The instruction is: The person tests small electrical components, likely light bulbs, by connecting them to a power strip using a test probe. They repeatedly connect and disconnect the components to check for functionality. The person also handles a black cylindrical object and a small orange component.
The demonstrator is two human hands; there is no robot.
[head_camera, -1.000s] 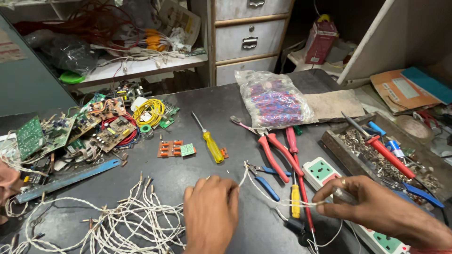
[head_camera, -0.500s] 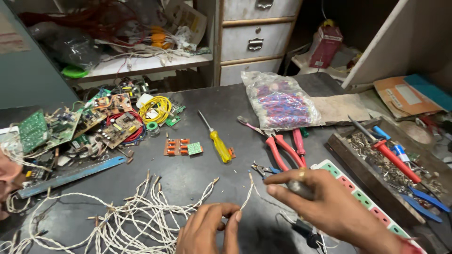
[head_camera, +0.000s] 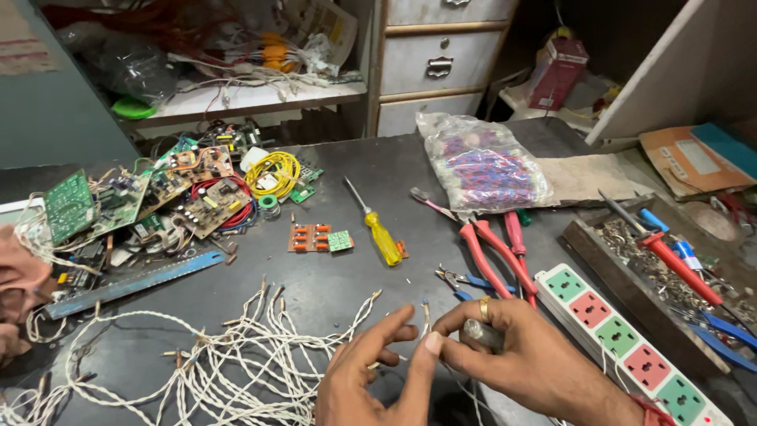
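L hand (head_camera: 371, 379): fingers spread, pinching thin white wire (head_camera: 426, 312) w/ thumb, front centre of bench
R hand (head_camera: 512, 355): clenched on small grey tool, touching wire tip
Tray (head_camera: 587, 241): scrap bits, red-handled screwdriver (head_camera: 674, 264)
Bag (head_camera: 481, 166): red/blue parts
Nearby: wire pile (head_camera: 205, 363), power strip (head_camera: 631, 347), red pliers (head_camera: 493, 252)

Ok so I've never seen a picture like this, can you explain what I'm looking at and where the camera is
The camera sits on a person's head, looking down at their own bare hands over a dark workbench. The left hand and right hand meet over a thin white wire end; the right also grips a small grey object I cannot identify. Around them lie a heap of twisted white wires, circuit boards, a yellow screwdriver, red pliers and a white power strip.
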